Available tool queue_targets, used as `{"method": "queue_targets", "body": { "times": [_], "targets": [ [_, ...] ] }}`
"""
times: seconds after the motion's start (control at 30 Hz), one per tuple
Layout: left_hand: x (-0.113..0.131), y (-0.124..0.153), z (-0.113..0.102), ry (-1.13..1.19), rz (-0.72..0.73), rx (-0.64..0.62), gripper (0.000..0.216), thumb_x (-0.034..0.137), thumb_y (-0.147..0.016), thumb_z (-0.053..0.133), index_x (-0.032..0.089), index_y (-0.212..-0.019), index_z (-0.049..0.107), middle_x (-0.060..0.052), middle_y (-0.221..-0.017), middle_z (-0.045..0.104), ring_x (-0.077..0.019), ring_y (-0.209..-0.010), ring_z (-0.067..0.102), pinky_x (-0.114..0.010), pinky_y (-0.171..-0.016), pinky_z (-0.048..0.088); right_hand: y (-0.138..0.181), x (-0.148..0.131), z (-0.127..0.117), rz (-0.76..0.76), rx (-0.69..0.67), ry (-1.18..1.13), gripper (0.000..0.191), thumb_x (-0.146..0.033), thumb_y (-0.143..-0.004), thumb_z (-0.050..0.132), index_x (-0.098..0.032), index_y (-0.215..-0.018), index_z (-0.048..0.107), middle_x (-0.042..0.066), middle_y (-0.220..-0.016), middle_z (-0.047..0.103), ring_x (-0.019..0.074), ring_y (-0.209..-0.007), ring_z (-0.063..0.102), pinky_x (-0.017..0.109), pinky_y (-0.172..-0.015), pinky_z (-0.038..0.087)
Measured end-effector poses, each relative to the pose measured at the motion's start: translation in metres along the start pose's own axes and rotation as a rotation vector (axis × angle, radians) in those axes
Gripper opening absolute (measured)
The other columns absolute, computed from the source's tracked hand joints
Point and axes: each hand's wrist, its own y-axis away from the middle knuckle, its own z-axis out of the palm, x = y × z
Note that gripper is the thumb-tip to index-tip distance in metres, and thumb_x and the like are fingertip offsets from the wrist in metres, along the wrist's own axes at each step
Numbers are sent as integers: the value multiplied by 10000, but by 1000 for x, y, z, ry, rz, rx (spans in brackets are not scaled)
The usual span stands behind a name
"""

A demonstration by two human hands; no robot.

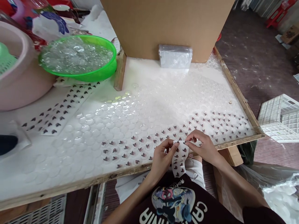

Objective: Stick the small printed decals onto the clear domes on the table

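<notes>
Wood-rimmed board (243, 99) of clear domes (149, 105) lies just beyond left hand (162, 157) and right hand (203, 146), both pinching a sticker strip (178, 165) taut, apparently for peeling.

Dusty brown floor (254, 62) far right, white crates (277, 119) on it nearer. Red stool (277, 14) farthest right. Cardboard box (168, 25) far centre on a wood-framed white table (235, 87). Pink basin (25, 90) far left. Soft, even light.

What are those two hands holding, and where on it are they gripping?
A small sticker sheet. The left hand pinches its upper left edge, the right hand its upper right corner; the rest hangs free below.
</notes>
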Motion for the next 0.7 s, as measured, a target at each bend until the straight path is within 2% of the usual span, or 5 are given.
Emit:
{"method": "queue_targets", "body": {
  "times": [0.17, 0.37, 0.53, 0.57, 0.7],
  "targets": [
    [1, 1, 0, -18, 16, -21, 254, 394, -882, 603, 176, -753, 594, 16, -672, 527, -136, -656, 448, -246, -634, 379, -3, 0, -2, 81, -6, 13, 127, -329, -887, 642, -260, -994, 646, 18, -864, 625, 178, -803, 573, 310, -716, 443],
    [-2, 1, -1, -52, 13, -19, 287, 424, -883, 590, 180, -733, 578, 15, -659, 515, -138, -648, 441, -246, -619, 370, -5, -4, -1, 8, -23, -21, 109, -331, -907, 619, -246, -843, 644, 26, -826, 628, 189, -806, 569, 342, -739, 434],
    [-3, 1, 0, -60, 10, 0, 338, 451, -876, 592, 187, -675, 527, 31, -618, 464, -127, -609, 410, -238, -587, 355, -6, -10, -6, 25, 161, -85, 78, -321, -913, 599, -260, -895, 645, 15, -800, 608, 176, -742, 539, 326, -695, 441],
    [-3, 1, 1, -60, 15, -8, 336, 447, -876, 591, 186, -674, 527, 33, -618, 463, -126, -608, 410, -237, -588, 355, -7, -11, -5, 40, 155, -89, 81, -317, -904, 609, -267, -957, 646, 11, -815, 615, 175, -753, 545, 326, -712, 448],
    [0, 3, 2, -73, 21, -61, 330, 436, -884, 583, 185, -675, 534, 36, -614, 451, -123, -601, 397, -238, -591, 357, -9, -11, 5, 92, -28, -145, 344, -282, -858, 649, -286, -1189, 554, 0, -905, 652, 177, -852, 592, 356, -847, 468]
  ]
}}
